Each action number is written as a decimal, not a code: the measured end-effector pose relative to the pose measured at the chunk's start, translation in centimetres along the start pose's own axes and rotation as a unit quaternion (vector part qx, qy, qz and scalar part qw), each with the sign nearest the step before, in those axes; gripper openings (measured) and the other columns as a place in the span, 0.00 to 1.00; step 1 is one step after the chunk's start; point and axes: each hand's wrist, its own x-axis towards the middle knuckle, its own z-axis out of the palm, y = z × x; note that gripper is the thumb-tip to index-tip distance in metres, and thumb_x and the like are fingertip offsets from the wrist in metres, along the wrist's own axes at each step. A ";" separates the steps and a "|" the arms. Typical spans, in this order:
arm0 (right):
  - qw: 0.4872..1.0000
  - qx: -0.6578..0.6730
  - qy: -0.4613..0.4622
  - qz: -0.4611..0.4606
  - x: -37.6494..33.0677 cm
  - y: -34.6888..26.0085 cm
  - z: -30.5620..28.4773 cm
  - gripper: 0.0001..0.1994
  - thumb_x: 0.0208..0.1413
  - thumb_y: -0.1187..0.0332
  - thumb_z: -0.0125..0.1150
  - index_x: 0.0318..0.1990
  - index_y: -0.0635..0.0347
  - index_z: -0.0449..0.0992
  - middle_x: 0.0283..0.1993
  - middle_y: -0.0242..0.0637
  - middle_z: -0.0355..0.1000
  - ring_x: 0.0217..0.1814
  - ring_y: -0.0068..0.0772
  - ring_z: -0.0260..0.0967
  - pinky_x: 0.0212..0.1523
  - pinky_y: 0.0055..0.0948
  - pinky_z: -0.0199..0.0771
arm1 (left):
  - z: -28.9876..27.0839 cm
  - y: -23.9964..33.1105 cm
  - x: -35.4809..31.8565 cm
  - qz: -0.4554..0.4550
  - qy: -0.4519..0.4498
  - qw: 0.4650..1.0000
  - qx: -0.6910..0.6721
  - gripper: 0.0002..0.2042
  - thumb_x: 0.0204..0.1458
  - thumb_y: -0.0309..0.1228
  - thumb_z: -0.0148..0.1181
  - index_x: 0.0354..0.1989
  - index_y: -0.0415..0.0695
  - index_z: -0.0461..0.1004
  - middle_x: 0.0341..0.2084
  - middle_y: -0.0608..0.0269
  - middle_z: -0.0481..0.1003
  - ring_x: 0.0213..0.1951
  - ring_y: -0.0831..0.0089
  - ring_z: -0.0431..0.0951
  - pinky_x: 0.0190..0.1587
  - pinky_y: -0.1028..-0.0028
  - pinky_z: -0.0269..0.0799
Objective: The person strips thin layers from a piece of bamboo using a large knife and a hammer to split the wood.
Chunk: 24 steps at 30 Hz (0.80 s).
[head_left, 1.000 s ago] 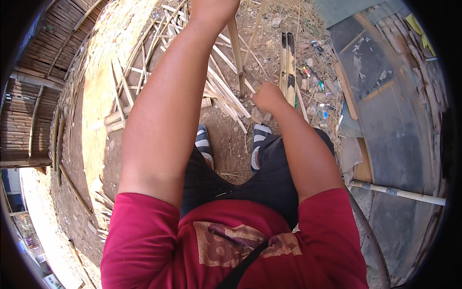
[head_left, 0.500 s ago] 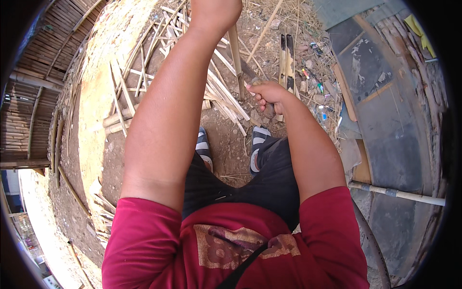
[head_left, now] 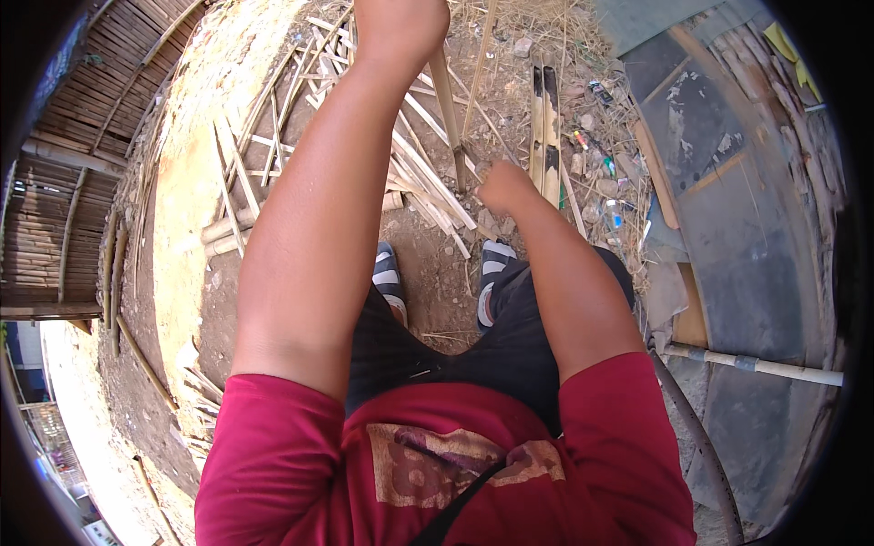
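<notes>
My left hand (head_left: 405, 25) is raised at the top edge, its fingers partly out of view. It is closed on a bamboo strip (head_left: 444, 100) that slants down toward the ground. My right hand (head_left: 506, 188) is closed near the strip's lower end. It holds what looks like a knife, with a short pale piece of the blade (head_left: 471, 163) showing beside the strip; most of the knife is hidden. Many split bamboo strips (head_left: 428, 177) lie in a loose pile under and left of my hands.
Thicker bamboo poles (head_left: 232, 229) lie left of my feet. Two blackened split bamboo halves (head_left: 544, 127) lie ahead on the right, near litter and dry straw. Dark sheets (head_left: 737, 246) line the right side, with a pale pole (head_left: 756, 364). A bamboo-slat wall (head_left: 55, 218) stands left.
My right hand has turned over, back of the hand now up, and shifted slightly left and forward. The knife's dark blade no longer shows as before. My left hand moved slightly left with the strip.
</notes>
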 end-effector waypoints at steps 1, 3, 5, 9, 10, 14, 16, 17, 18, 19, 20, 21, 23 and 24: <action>0.999 0.017 -0.049 0.012 0.5 0.4 -0.3 0.21 0.59 0.59 0.65 0.51 0.70 0.78 0.52 0.55 0.78 0.56 0.54 0.77 0.56 0.43 0.76 | 0.1 0.3 -0.2 0.009 -0.010 1.000 0.008 0.23 0.73 0.46 0.42 0.25 0.48 0.66 0.15 0.73 0.64 0.18 0.83 0.61 0.22 0.78 0.58; 0.986 0.045 -0.158 0.030 0.5 -0.2 -1.8 0.20 0.59 0.61 0.65 0.50 0.69 0.79 0.54 0.56 0.77 0.57 0.53 0.76 0.56 0.43 0.77 | -0.3 0.5 -0.5 0.020 -0.015 0.999 0.032 0.23 0.73 0.46 0.42 0.24 0.48 0.66 0.15 0.73 0.64 0.18 0.83 0.61 0.22 0.78 0.58; 0.975 0.124 -0.159 0.095 0.6 -0.4 -1.8 0.19 0.58 0.62 0.65 0.51 0.68 0.79 0.54 0.55 0.77 0.57 0.53 0.76 0.56 0.44 0.77 | -0.1 0.5 -0.4 0.031 -0.019 0.998 0.055 0.24 0.73 0.47 0.42 0.24 0.48 0.66 0.15 0.73 0.65 0.18 0.83 0.62 0.22 0.77 0.58; 0.994 0.076 0.032 0.077 0.0 -0.7 0.9 0.19 0.57 0.62 0.66 0.50 0.69 0.80 0.53 0.55 0.78 0.57 0.54 0.77 0.56 0.44 0.77 | 0.2 0.2 -0.9 0.047 -0.007 0.997 0.053 0.24 0.73 0.47 0.42 0.24 0.48 0.65 0.15 0.73 0.64 0.19 0.83 0.61 0.22 0.77 0.57; 0.994 0.074 0.030 0.070 0.3 -0.4 1.5 0.20 0.57 0.61 0.67 0.50 0.69 0.80 0.54 0.55 0.78 0.57 0.54 0.76 0.56 0.44 0.77 | 0.2 0.2 -0.8 0.042 -0.003 0.998 0.045 0.23 0.73 0.47 0.42 0.24 0.48 0.65 0.15 0.73 0.63 0.19 0.83 0.61 0.22 0.77 0.57; 0.997 0.057 -0.004 0.056 1.3 0.2 2.5 0.22 0.58 0.59 0.66 0.53 0.68 0.78 0.56 0.54 0.77 0.59 0.53 0.75 0.58 0.45 0.76 | -1.2 0.2 -0.9 0.000 0.019 1.000 -0.017 0.21 0.72 0.48 0.44 0.27 0.48 0.65 0.16 0.73 0.63 0.19 0.82 0.60 0.21 0.77 0.58; 0.997 0.060 -0.015 0.054 1.3 -0.8 1.2 0.22 0.59 0.59 0.66 0.54 0.68 0.78 0.56 0.54 0.77 0.59 0.53 0.75 0.58 0.44 0.76 | -3.6 0.2 -0.8 -0.022 0.020 0.998 -0.063 0.19 0.71 0.47 0.46 0.33 0.46 0.68 0.20 0.69 0.67 0.24 0.78 0.66 0.27 0.74 0.62; 0.996 0.072 -0.014 0.057 0.5 -1.6 -0.2 0.22 0.59 0.60 0.65 0.54 0.67 0.78 0.55 0.54 0.77 0.59 0.53 0.76 0.58 0.44 0.76 | -5.2 0.6 -1.2 -0.013 0.022 0.997 -0.068 0.18 0.71 0.46 0.49 0.36 0.44 0.71 0.24 0.64 0.71 0.30 0.75 0.71 0.32 0.71 0.67; 0.994 0.084 -0.015 0.062 -0.5 -2.3 -1.4 0.21 0.59 0.60 0.65 0.54 0.67 0.78 0.55 0.54 0.77 0.58 0.54 0.76 0.58 0.44 0.76 | -6.6 1.5 -1.7 -0.005 0.025 0.997 -0.074 0.17 0.70 0.45 0.51 0.38 0.43 0.73 0.27 0.60 0.74 0.35 0.71 0.76 0.37 0.69 0.71; 0.995 0.082 0.013 0.051 -1.0 -2.5 -2.2 0.21 0.59 0.60 0.65 0.55 0.66 0.78 0.54 0.54 0.78 0.57 0.53 0.77 0.58 0.44 0.76 | -7.2 3.6 -2.4 -0.001 0.046 0.997 -0.062 0.17 0.71 0.44 0.48 0.36 0.43 0.71 0.27 0.60 0.73 0.38 0.67 0.77 0.41 0.66 0.72; 0.995 0.082 0.044 0.042 -1.4 -2.7 -3.0 0.22 0.60 0.59 0.64 0.55 0.66 0.77 0.53 0.54 0.78 0.56 0.53 0.77 0.57 0.45 0.77 | -8.0 6.0 -3.3 0.004 0.065 0.997 -0.050 0.17 0.71 0.44 0.46 0.35 0.44 0.69 0.28 0.59 0.72 0.41 0.64 0.78 0.44 0.62 0.73; 0.993 0.081 0.075 0.031 -1.9 -3.1 -3.8 0.22 0.60 0.59 0.64 0.56 0.65 0.77 0.52 0.53 0.79 0.55 0.52 0.78 0.57 0.45 0.77 | -10.5 7.5 -3.9 0.011 0.073 0.996 -0.052 0.15 0.71 0.41 0.47 0.41 0.41 0.71 0.33 0.56 0.75 0.43 0.61 0.79 0.47 0.61 0.75; 0.992 0.066 0.104 0.033 -2.8 -3.3 -5.5 0.22 0.61 0.59 0.63 0.56 0.64 0.75 0.51 0.52 0.79 0.54 0.51 0.79 0.56 0.45 0.78 | -14.9 10.2 -5.8 -0.004 0.128 0.991 -0.027 0.14 0.70 0.38 0.48 0.46 0.39 0.73 0.39 0.53 0.78 0.48 0.58 0.80 0.52 0.59 0.76; 0.991 0.058 0.120 0.030 -3.1 -3.4 -6.4 0.22 0.61 0.59 0.63 0.57 0.63 0.74 0.50 0.52 0.80 0.53 0.51 0.79 0.55 0.45 0.78 | -16.5 12.0 -7.1 -0.022 0.175 0.984 0.006 0.12 0.69 0.37 0.49 0.44 0.40 0.73 0.40 0.53 0.78 0.50 0.58 0.80 0.55 0.58 0.76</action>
